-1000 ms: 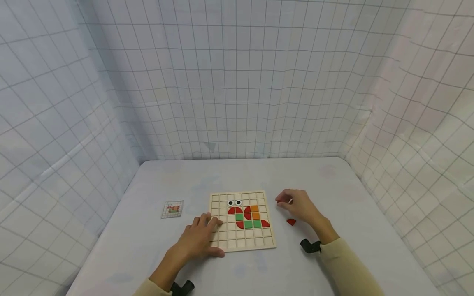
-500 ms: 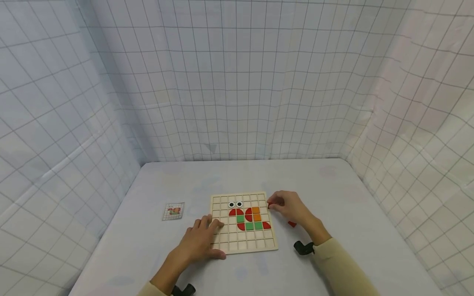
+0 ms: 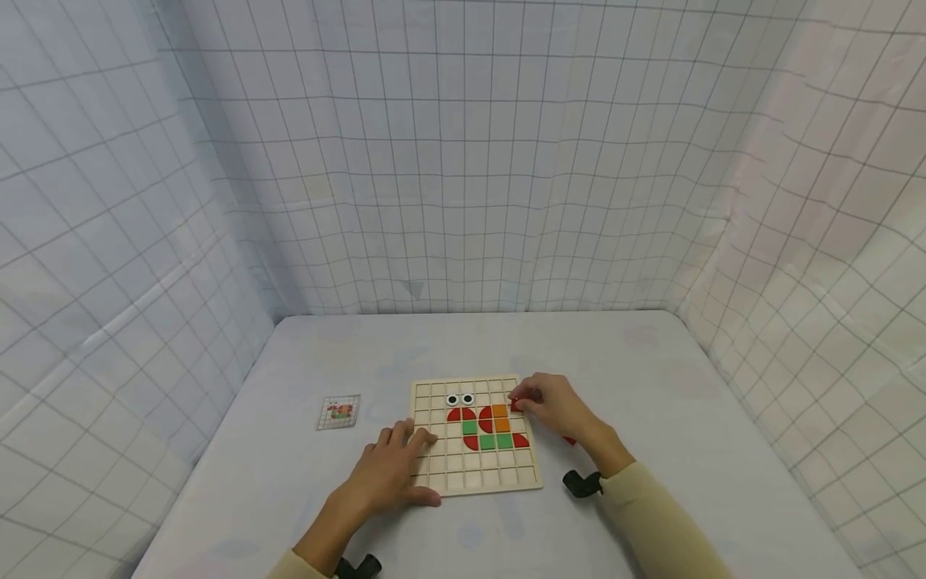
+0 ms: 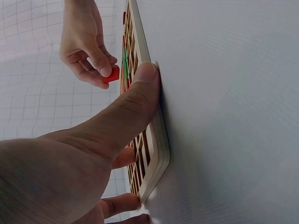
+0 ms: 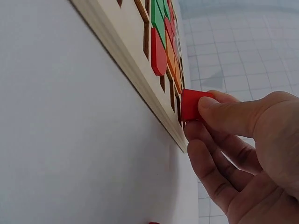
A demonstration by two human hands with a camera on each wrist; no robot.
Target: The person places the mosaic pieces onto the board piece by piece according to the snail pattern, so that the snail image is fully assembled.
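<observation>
A wooden grid board [image 3: 473, 480] lies on the table, bearing red, green and orange tiles and two eye tiles [image 3: 460, 400]. My left hand [image 3: 387, 466] rests at its near left corner, fingers spread over the left side. In the left wrist view the thumb [image 4: 126, 105] lies on the board's near edge. Between thumb and fingertips my right hand [image 3: 553, 402] pinches a red tile [image 5: 194, 103]. That tile is over the right column of the board, beside the upper orange tile [image 3: 500, 411]. Another red tile [image 3: 569, 440] lies right of the board, partly hidden by the right wrist.
A small picture card [image 3: 338, 412] with a gridded, coloured figure lies left of the board. White gridded curtains [image 3: 470, 201] stand behind the table and along both sides. A black wrist mount [image 3: 581, 483] sits at the right sleeve.
My right hand has moved left with the red tile, from the table beside the board to over its right column. The left hand has stayed at the board's corner.
</observation>
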